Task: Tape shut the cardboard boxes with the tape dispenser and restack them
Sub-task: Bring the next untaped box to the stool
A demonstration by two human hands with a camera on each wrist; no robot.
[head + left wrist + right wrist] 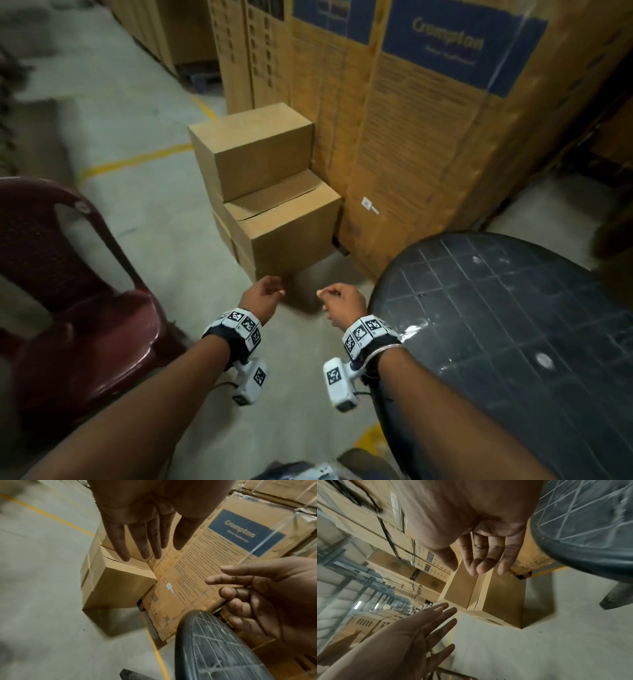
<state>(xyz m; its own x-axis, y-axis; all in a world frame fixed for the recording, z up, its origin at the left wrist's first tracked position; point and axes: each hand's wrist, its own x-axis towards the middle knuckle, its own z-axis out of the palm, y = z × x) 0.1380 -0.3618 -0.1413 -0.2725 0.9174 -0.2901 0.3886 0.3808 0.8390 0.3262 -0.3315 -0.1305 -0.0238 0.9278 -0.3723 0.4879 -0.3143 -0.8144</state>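
Head view is showing the left hand and right hand reaching out, fingers loose and holding nothing. Just ahead of them the boxes are sitting stacked on the floor, probably waiting to be picked up. No tape dispenser is showing.

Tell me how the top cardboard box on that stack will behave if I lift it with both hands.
The top cardboard box looks stiff, with crisp edges, so it should keep its shape. It sits offset toward the back of the lower box, so pushing may slide it off. Its weight can't be judged. Both the left hand and right hand are empty.
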